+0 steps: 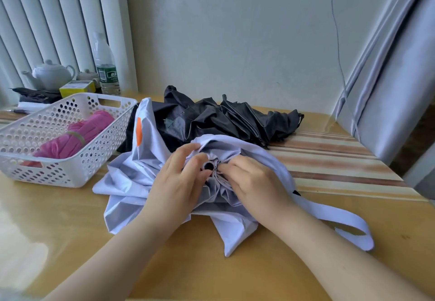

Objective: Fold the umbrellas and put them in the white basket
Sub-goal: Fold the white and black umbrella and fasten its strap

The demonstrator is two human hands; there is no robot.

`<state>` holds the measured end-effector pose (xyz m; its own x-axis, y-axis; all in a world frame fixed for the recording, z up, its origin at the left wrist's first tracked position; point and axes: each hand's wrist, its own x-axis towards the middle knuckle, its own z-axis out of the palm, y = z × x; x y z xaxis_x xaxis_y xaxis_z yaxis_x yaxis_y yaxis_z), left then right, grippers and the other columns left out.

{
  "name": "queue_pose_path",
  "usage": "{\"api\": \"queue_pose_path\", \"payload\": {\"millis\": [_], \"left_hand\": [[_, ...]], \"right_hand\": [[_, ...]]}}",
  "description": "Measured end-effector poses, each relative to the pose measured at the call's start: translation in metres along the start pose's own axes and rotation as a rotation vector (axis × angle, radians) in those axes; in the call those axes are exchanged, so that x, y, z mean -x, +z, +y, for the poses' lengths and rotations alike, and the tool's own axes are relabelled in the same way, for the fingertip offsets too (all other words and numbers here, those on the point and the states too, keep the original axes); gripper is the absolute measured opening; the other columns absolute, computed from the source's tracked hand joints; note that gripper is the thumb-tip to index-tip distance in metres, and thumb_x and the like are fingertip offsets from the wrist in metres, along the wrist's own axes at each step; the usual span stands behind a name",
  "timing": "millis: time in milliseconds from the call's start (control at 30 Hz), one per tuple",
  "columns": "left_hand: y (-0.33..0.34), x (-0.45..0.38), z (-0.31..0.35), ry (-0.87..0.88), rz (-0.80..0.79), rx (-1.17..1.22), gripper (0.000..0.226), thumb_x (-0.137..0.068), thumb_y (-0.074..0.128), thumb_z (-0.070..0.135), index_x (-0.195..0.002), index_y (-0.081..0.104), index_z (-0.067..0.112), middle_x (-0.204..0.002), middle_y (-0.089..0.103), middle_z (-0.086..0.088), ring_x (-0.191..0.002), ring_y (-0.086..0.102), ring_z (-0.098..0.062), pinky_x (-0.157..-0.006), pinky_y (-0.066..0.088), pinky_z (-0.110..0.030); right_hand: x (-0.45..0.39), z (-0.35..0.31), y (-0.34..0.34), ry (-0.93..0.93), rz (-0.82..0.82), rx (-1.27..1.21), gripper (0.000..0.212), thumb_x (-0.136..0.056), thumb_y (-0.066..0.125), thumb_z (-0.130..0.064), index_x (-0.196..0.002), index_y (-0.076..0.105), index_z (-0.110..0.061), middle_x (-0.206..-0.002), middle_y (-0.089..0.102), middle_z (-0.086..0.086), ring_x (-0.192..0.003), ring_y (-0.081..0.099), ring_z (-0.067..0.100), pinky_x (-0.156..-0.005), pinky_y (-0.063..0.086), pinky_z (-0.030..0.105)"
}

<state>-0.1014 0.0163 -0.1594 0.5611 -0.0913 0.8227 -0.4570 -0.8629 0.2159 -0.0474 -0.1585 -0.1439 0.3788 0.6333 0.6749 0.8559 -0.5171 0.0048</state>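
While gathering white umbrella (131, 183) canopy at its black tip: left hand (175, 180) and right hand (255, 179), fingers curled, pinching fabric. Behind, black umbrella (223, 119) unfolded; pink umbrella (77, 133) folded inside white basket (70, 173).

No text can be read: the bottle (105, 65) has a green label (print and barcode too blurred).

A white teapot (52, 74), a yellow box (76, 88) and a clear water bottle (105, 65) stand at the table's (70, 218) far left corner. Pale curtains (395, 77) hang at right.
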Motion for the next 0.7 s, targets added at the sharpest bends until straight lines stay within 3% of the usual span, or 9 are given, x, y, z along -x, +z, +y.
{"api": "queue_pose_path", "payload": {"millis": [100,200,267,367,467,533,633,700], "left_hand": [[0.001,-0.001,-0.003,0.074,-0.007,-0.038,0.019,-0.087,0.052,0.006,-0.104,0.049,0.013,-0.121,0.057,-0.023,-0.088,0.065,-0.035,-0.067,0.051,-0.032],[0.007,0.001,-0.005,0.173,-0.039,-0.151,0.039,-0.076,0.063,0.0,-0.11,0.05,0.013,-0.13,0.047,-0.018,-0.099,0.057,-0.032,-0.076,0.05,-0.039],[0.009,0.0,-0.005,0.2,-0.028,-0.206,0.048,-0.073,0.065,0.001,-0.116,0.049,0.014,-0.132,0.043,-0.015,-0.102,0.054,-0.031,-0.081,0.046,-0.039],[0.009,-0.011,-0.002,0.104,0.078,-0.193,0.051,-0.071,0.063,-0.001,-0.116,0.05,0.018,-0.131,0.041,-0.015,-0.103,0.055,-0.034,-0.078,0.048,-0.039],[0.012,-0.024,0.001,0.096,0.131,-0.172,0.042,-0.074,0.051,-0.005,-0.111,0.052,0.016,-0.126,0.049,-0.016,-0.103,0.053,-0.033,-0.082,0.045,-0.04],[0.015,-0.028,0.0,0.164,0.097,-0.146,0.036,-0.077,0.043,-0.002,-0.108,0.055,0.014,-0.118,0.06,-0.019,-0.104,0.052,-0.031,-0.084,0.045,-0.04],[0.018,-0.029,-0.002,0.224,0.039,-0.109,0.021,-0.09,0.049,0.014,-0.109,0.059,0.01,-0.115,0.063,-0.019,-0.103,0.056,-0.032,-0.087,0.044,-0.04],[0.019,-0.029,-0.003,0.25,0.0,-0.118,0.028,-0.092,0.052,0.028,-0.114,0.059,0.011,-0.117,0.063,-0.018,-0.104,0.056,-0.03,-0.088,0.043,-0.04]], "right_hand": [[-0.01,0.007,-0.001,0.087,0.062,0.023,0.036,-0.081,0.057,-0.003,-0.115,0.069,-0.006,-0.083,0.066,0.004,-0.074,0.058,0.015,-0.063,0.044,0.021],[-0.016,0.006,-0.003,0.167,0.046,-0.099,0.037,-0.085,0.059,-0.007,-0.121,0.065,-0.009,-0.089,0.067,0.003,-0.083,0.053,0.011,-0.072,0.042,0.019],[-0.017,0.003,-0.006,0.18,-0.003,-0.198,0.029,-0.085,0.062,-0.008,-0.114,0.064,-0.011,-0.088,0.066,-0.001,-0.084,0.055,0.009,-0.072,0.045,0.018],[-0.018,0.003,-0.008,0.25,-0.004,-0.249,0.012,-0.087,0.066,-0.008,-0.097,0.062,-0.012,-0.081,0.059,-0.008,-0.078,0.054,0.007,-0.069,0.046,0.017],[-0.021,0.004,-0.007,0.3,0.06,-0.29,0.015,-0.085,0.066,0.0,-0.096,0.068,-0.011,-0.087,0.064,-0.004,-0.083,0.056,0.004,-0.076,0.044,0.007],[-0.023,0.002,-0.009,0.348,0.065,-0.359,0.018,-0.086,0.064,0.004,-0.097,0.069,-0.01,-0.09,0.068,0.0,-0.087,0.06,0.005,-0.078,0.046,0.006],[-0.025,-0.002,-0.016,0.462,0.038,-0.493,0.016,-0.089,0.062,0.001,-0.093,0.068,-0.013,-0.086,0.069,-0.003,-0.087,0.064,0.004,-0.075,0.047,0.007],[-0.025,-0.003,-0.019,0.516,0.01,-0.559,0.018,-0.09,0.062,-0.001,-0.091,0.063,-0.019,-0.085,0.07,-0.006,-0.085,0.065,0.001,-0.074,0.049,0.009]]}}
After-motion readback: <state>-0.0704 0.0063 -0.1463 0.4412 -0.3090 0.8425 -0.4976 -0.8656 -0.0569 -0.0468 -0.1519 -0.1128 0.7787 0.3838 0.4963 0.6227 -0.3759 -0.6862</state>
